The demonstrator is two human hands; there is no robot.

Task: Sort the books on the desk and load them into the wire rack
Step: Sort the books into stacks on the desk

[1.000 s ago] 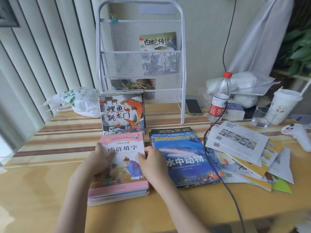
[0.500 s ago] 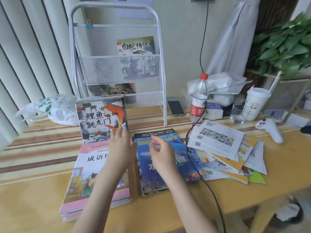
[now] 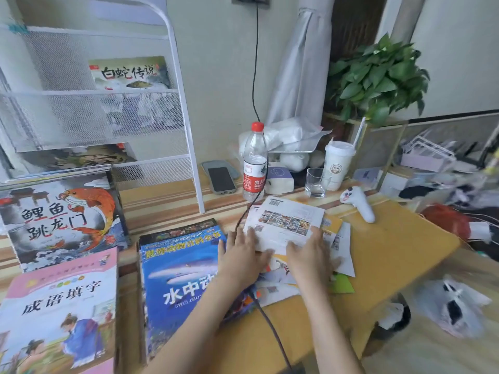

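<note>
A white wire rack stands at the back left with a book in its upper pocket and another lower down. On the desk lie a carp-cover book stack, a pink book stack and a blue sea-animal book. To the right sits a loose pile of thin booklets. My left hand and my right hand rest flat on the near edge of that pile, fingers spread, gripping nothing.
A water bottle, phone, glass, lidded cup and white controller stand behind the pile. A black cable runs from the wall across the desk. The desk's right edge drops to a cluttered floor.
Both hands have left the pink and blue books and moved right onto the booklet pile. The view has swung right.
</note>
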